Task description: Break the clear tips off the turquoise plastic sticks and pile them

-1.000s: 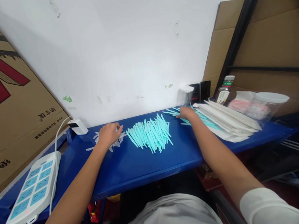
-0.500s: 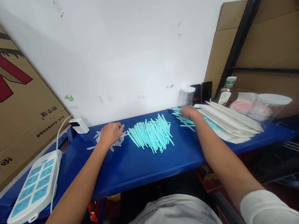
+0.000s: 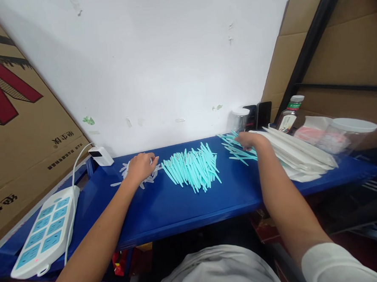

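My left hand (image 3: 142, 167) rests over a loose pile of small translucent plastic strips (image 3: 146, 180) on the blue table. Its fingers are curled, thumb close to the index finger, and whatever lies between them is too small to make out. At the right, my right hand (image 3: 249, 140) reaches down into a scattered group of slim turquoise sticks (image 3: 237, 151). Those fingers are bent together among the sticks, their tips partly hidden. Between the hands lies a dense heap of turquoise sticks (image 3: 193, 168) with greyish upper ends, resembling eyebrow razors, mostly side by side.
White paper-like sleeves (image 3: 291, 156) are stacked right of my right hand. Behind them stand a lidded clear jar (image 3: 239, 120), dark phones (image 3: 263, 115), a bottle (image 3: 287, 116) and a larger tub (image 3: 347, 133). A power strip (image 3: 44, 235) and white charger (image 3: 100, 156) sit at left.
My right hand has turned at the wrist and shifted slightly within the scattered turquoise sticks, its elbow swinging outward. The left hand stays over the translucent strips. The view has moved slightly.
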Motion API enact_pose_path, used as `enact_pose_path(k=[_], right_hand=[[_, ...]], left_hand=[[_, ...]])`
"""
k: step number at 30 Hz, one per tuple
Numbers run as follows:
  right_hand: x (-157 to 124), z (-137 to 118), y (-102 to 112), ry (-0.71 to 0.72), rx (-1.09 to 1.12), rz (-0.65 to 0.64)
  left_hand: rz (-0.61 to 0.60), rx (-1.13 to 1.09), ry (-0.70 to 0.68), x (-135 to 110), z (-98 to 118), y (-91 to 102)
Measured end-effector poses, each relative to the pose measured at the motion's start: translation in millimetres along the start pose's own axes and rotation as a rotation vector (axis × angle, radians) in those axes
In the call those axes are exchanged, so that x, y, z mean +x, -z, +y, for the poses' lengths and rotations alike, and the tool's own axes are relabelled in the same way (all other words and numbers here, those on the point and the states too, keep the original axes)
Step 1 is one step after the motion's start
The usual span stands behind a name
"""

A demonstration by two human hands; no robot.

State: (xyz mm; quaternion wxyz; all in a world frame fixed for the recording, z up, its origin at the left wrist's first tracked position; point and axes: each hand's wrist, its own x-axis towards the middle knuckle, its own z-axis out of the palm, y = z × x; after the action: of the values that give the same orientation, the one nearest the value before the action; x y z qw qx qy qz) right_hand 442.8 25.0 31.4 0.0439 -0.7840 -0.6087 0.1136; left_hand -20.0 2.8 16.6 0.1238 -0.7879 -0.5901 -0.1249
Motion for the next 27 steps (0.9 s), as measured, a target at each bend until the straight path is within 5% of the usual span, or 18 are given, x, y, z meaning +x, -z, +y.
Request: enact_pose_path(k=[8, 13, 17, 21, 27], right_hand=[[-6.3, -2.9, 13.8, 0.054, 0.007, 0.055], [-22.9, -14.8, 22.3, 0.216, 0.157, 0.064], [-42.7, -39.5, 20.0, 0.462, 0.597, -0.181], [-56.9, -70.3, 8.1, 0.679, 0.812, -0.475], [-64.2, -92.8, -6.4, 0.722, 0.825, -0.551]], left_hand=[[-0.011, -0.009, -0.021, -0.5, 1.8, 0.2], [0.019, -0.089, -0.043, -1.4, 6.5, 2.4], [0.064, -0.345, -0.082, -2.7, 15.4, 5.0], [0.037, -0.697, -0.148, -6.1, 28.8, 3.4], [-0.084, -1.067, -0.195, -9.5, 40.8, 0.9]])
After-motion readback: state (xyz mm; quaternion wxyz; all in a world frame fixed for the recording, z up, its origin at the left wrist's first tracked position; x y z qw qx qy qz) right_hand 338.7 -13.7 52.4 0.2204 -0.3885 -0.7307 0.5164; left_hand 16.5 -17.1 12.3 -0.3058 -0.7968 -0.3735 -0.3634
